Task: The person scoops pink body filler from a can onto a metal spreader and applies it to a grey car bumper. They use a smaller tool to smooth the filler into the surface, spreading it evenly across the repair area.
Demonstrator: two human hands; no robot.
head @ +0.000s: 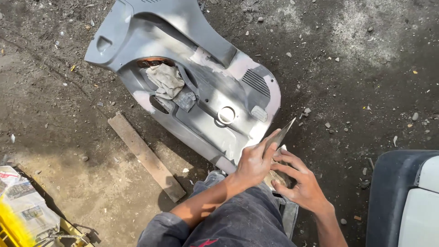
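Observation:
A grey plastic scooter body panel (201,87) lies on the dirt ground, with pale filler patches along its edges. My left hand (254,162) grips a thin flat metal scraper blade (284,130) that points up and to the right, near the panel's lower right corner. My right hand (299,183) sits just below it, fingers spread around a small tan lump (276,178) held against my knee. What the lump is cannot be made out. My dark trousers (238,219) fill the bottom centre.
A crumpled rag (167,80) lies in the panel's hollow. A wooden plank (146,155) rests on the ground to the left. Newspaper and a yellow object (23,210) sit at bottom left. A dark and white vehicle part (407,196) stands at bottom right. Small stones dot the ground.

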